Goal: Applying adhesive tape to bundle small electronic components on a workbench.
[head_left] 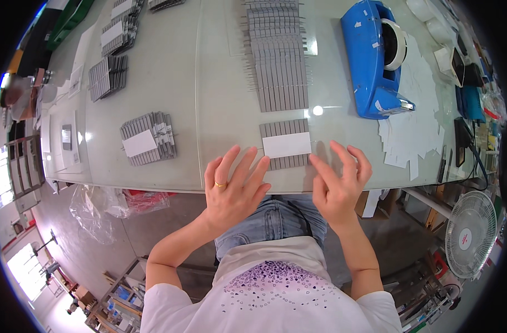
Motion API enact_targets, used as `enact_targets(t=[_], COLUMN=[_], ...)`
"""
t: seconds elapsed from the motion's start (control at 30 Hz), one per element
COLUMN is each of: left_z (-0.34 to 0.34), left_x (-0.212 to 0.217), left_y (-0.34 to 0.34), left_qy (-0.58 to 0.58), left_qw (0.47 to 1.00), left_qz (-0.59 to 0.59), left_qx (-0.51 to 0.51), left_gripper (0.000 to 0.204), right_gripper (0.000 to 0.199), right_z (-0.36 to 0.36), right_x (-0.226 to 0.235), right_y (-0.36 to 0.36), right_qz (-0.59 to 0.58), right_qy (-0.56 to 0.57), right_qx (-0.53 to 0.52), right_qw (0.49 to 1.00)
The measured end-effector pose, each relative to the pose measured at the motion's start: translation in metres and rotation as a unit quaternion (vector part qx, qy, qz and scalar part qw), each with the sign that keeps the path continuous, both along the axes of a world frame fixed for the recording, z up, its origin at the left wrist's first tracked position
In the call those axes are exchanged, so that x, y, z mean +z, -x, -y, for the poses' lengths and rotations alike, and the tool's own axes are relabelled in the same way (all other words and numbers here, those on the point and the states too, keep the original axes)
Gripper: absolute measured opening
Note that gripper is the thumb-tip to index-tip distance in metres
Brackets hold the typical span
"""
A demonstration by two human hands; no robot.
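Both your hands hover spread wide at the near edge of the desk (153, 83), holding nothing. Your left hand (231, 191) has its fingertips just short of the small bundle of grey strips (287, 145), which lies between your hands under a white label (287, 145). Your right hand (339, 186) touches the bundle's right end.

The bundle sits close to the desk's edge, so a careless push toward you could, I judge, slide it off or fan the strips out of line. The label could also shift if it is not stuck flat.

I count one long row of loose grey strips (278, 61) beyond it, one labelled bundle (148, 139) to the left, at least three more stacks (108, 76) farther left, one blue tape dispenser (375, 58) and one fan (471, 234).
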State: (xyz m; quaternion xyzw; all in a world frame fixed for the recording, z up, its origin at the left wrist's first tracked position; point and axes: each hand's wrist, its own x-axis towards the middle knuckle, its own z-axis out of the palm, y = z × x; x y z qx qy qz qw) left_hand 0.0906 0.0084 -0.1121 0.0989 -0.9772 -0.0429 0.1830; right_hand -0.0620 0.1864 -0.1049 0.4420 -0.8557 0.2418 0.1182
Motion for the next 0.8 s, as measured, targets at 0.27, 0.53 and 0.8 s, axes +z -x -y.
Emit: enact_targets(t=[0.27, 0.53, 0.8], left_z=[-0.001, -0.001, -0.007], left_x=[0.003, 0.008, 0.006], left_y=[0.001, 0.002, 0.02], left_qy=[-0.003, -0.027, -0.231], left_qw=[1.0, 0.999, 0.973], left_qz=[0.007, 0.019, -0.022], left_qx=[0.001, 0.001, 0.017], left_gripper=[0.042, 0.038, 0.058], right_gripper=[0.044, 0.044, 0.043], right_z=[0.034, 0.005, -0.002], right_x=[-0.004, 0.001, -0.003], right_y=[-0.028, -0.007, -0.005], right_qz=[0.045, 0.036, 0.091], right_qy=[0.009, -0.023, -0.024], right_qx=[0.082, 0.02, 0.038], right_qw=[0.996, 0.999, 0.995])
